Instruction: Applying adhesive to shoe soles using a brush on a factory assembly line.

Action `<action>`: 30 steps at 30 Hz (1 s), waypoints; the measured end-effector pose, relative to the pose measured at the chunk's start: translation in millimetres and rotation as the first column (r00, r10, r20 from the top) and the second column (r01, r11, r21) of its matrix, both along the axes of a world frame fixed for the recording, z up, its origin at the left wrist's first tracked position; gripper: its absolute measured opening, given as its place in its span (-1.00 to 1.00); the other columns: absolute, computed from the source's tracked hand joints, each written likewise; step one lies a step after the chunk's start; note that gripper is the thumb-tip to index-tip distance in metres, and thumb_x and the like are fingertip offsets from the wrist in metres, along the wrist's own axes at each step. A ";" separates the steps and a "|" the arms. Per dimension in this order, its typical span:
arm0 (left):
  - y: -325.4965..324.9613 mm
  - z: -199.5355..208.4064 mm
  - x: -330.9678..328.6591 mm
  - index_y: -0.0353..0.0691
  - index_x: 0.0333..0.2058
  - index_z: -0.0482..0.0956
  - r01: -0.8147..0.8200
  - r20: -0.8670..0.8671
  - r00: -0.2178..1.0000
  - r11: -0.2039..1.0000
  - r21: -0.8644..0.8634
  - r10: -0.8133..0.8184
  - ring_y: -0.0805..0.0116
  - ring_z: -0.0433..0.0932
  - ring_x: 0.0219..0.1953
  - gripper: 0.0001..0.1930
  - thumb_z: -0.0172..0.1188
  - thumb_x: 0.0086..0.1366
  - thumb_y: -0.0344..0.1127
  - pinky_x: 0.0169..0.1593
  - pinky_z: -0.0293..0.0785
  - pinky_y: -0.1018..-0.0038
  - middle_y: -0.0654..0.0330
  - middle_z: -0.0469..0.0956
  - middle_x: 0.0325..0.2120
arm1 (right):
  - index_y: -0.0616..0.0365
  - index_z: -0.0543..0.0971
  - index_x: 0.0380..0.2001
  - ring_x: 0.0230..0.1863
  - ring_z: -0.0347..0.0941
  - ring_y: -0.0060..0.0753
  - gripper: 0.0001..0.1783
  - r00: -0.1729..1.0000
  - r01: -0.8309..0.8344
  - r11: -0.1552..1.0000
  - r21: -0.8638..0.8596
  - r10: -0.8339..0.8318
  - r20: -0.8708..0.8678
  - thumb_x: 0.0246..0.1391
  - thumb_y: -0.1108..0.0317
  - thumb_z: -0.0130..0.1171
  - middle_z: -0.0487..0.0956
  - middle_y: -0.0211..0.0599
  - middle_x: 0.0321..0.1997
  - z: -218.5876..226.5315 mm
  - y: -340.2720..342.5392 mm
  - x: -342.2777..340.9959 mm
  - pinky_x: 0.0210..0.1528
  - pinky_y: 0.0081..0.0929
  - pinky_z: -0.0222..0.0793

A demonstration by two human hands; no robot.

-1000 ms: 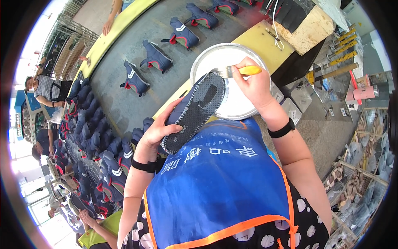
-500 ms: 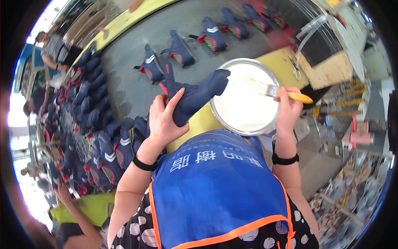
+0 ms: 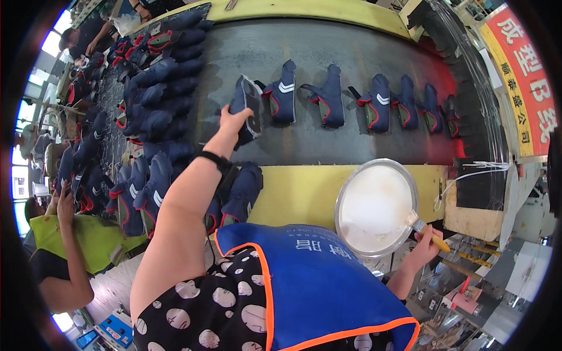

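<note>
My left hand (image 3: pixel 234 120) reaches out over the grey conveyor belt (image 3: pixel 246 50). Its fingers are wrapped round a navy shoe upper (image 3: pixel 237 100), tilted on its side with the grey-edged underside turned to the right. Low at the right, my right hand (image 3: pixel 422 251) grips a flat paintbrush (image 3: pixel 436 241) by its yellow handle. The brush's bristles rest at the rim of a round metal pan (image 3: pixel 339 212) of white liquid (image 3: pixel 374 199). A row of navy shoe uppers with red trim, one of them the upper with a white chevron (image 3: pixel 284 96), stands on the belt right of my left hand.
Many more navy uppers (image 3: pixel 155 93) crowd the left side. A yellow ledge (image 3: pixel 293 193) runs along the belt's near edge. At the belt's right end is a dark curtained opening (image 3: pixel 462 88) with red light. A co-worker in a lime-green top (image 3: pixel 82 240) handles an upper.
My left hand has carried the upper away from the pan and out over the belt, turning it. The brush has moved from over the liquid to the pan's near right rim. The whole view has shifted.
</note>
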State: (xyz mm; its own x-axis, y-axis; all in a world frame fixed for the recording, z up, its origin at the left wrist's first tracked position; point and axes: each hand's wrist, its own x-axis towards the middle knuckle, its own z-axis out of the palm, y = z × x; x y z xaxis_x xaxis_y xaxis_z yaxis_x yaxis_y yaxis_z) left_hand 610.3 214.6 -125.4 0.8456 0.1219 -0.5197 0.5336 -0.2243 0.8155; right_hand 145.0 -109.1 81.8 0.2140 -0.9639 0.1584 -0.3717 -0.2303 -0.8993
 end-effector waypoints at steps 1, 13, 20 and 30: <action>-7.4 -2.9 17.7 -0.22 0.39 0.19 0.016 0.041 0.999 0.997 0.071 -0.019 0.06 0.49 0.18 0.12 0.50 -0.23 -0.17 0.22 0.42 0.30 -0.12 0.45 0.17 | 0.17 0.46 -0.30 -0.40 0.35 -0.65 -0.86 0.999 0.041 0.999 -0.012 -0.042 -0.026 0.34 0.37 0.13 0.44 -0.44 -0.34 0.8 3.5 1.0 -0.35 -0.66 0.39; 15.1 -65.2 89.7 0.07 0.49 -0.10 0.527 -0.147 0.803 0.572 0.628 -0.578 -0.26 0.41 0.24 0.17 0.47 0.03 0.14 0.26 0.42 0.12 -0.36 0.39 0.18 | 0.19 0.47 -0.34 -0.43 0.37 -0.66 -0.83 0.975 -0.006 1.000 -0.021 0.001 -0.222 0.34 0.37 0.14 0.47 -0.43 -0.38 0.0 11.4 44.8 -0.37 -0.65 0.38; 19.9 105.5 -65.8 -0.27 -0.25 0.76 0.815 -0.505 0.244 -0.107 0.569 -0.828 0.04 0.70 -0.13 -0.22 0.21 0.04 0.46 -0.01 0.59 0.26 0.00 0.73 -0.25 | 0.27 0.52 -0.29 -0.38 0.45 -0.64 -0.85 0.974 -0.223 0.970 -0.098 0.217 -0.069 0.34 0.40 0.15 0.52 -0.37 -0.35 -5.8 7.1 59.7 -0.28 -0.66 0.47; 45.2 80.6 -224.6 -0.25 -0.10 0.57 0.692 -0.501 0.373 -0.126 0.711 -0.781 0.14 0.71 -0.14 -0.38 0.49 -0.03 0.06 -0.07 0.64 0.31 0.04 0.69 -0.23 | 0.27 0.51 -0.31 -0.43 0.47 -0.64 -0.89 0.955 -0.287 0.958 -0.012 0.287 0.077 0.30 0.45 0.18 0.54 -0.36 -0.38 -18.9 1.9 26.4 -0.33 -0.66 0.50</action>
State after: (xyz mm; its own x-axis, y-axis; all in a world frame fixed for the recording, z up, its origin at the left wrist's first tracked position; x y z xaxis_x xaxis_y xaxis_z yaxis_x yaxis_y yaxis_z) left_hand 385.7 259.8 -44.7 0.7209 -0.3577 -0.5935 -0.4604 -0.8874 -0.0244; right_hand 171.4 -107.2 62.8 0.4688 -0.8636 0.1856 -0.2191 -0.3172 -0.9227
